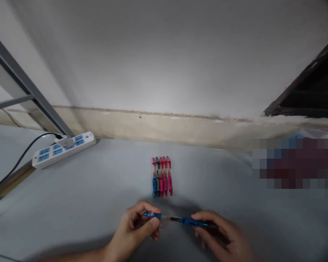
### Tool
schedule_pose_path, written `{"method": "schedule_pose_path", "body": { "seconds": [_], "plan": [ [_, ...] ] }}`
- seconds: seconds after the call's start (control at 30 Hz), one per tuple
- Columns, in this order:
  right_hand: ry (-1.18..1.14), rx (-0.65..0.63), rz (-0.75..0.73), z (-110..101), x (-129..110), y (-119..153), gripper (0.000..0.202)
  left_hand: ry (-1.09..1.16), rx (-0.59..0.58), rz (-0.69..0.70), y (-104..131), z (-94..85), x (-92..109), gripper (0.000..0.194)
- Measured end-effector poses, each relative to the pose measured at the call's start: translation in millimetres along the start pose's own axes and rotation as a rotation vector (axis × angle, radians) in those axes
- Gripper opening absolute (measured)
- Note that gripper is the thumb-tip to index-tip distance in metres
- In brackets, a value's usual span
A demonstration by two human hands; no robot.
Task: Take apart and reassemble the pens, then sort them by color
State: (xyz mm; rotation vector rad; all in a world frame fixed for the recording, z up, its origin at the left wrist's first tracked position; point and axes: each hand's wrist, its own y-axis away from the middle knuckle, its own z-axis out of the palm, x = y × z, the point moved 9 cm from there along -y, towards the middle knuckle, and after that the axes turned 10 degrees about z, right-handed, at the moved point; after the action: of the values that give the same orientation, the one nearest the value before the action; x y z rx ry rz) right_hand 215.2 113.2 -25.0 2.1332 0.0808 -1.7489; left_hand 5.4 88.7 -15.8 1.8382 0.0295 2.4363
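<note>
A blue pen [177,219] with a clear middle section lies level between my two hands, near the bottom centre. My left hand [139,223] pinches its lighter blue end between thumb and fingers. Around the darker blue barrel at the other end, my right hand [217,231] has its thumb and fingers closed. Just beyond my hands, several pens lie side by side on the grey table [112,178]: a blue one [154,185] at the left, a grey and black one [157,183] beside it, then pink ones [165,185] with red tops.
A white power strip [82,145] with blue sockets and a plugged-in black cable sits at the left, by a grey metal frame [30,87]. The wall [158,127] runs along the back edge. A blurred-out dark red patch is at the right.
</note>
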Motion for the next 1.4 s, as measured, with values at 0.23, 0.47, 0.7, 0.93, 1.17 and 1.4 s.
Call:
{"method": "schedule_pose_path", "body": {
  "seconds": [0.23, 0.47, 0.7, 0.93, 1.17, 1.4],
  "plan": [
    [-0.133, -0.157, 0.153, 12.1, 1.3, 0.1, 0.043, -0.016, 0.023, 0.025, 0.2, -3.8, 1.6, 0.028],
    [-0.16, -0.186, 0.257, 14.0, 5.5, 0.7, 0.056, -0.03, 0.015, 0.034, 0.2, -4.3, 2.3, 0.027],
    [-0.134, -0.18, 0.297, 11.2, 11.3, -0.8, 0.056, -0.022, 0.007, 0.05, -0.6, -5.0, 0.8, 0.025],
    [-0.144, -0.169, 0.247, 9.5, 4.1, -2.7, 0.051, -0.015, 0.013, 0.045, 1.6, -6.4, -0.9, 0.025],
    [-0.198, -0.185, 0.241, 10.2, 2.7, -2.8, 0.049, 0.0, 0.041, 0.04, 0.9, -8.2, -0.4, 0.026],
    [-0.314, -0.224, 0.244, 17.0, -2.3, -3.1, 0.039, 0.014, 0.05, 0.048, -0.7, -9.5, -0.4, 0.027]
  ]
}}
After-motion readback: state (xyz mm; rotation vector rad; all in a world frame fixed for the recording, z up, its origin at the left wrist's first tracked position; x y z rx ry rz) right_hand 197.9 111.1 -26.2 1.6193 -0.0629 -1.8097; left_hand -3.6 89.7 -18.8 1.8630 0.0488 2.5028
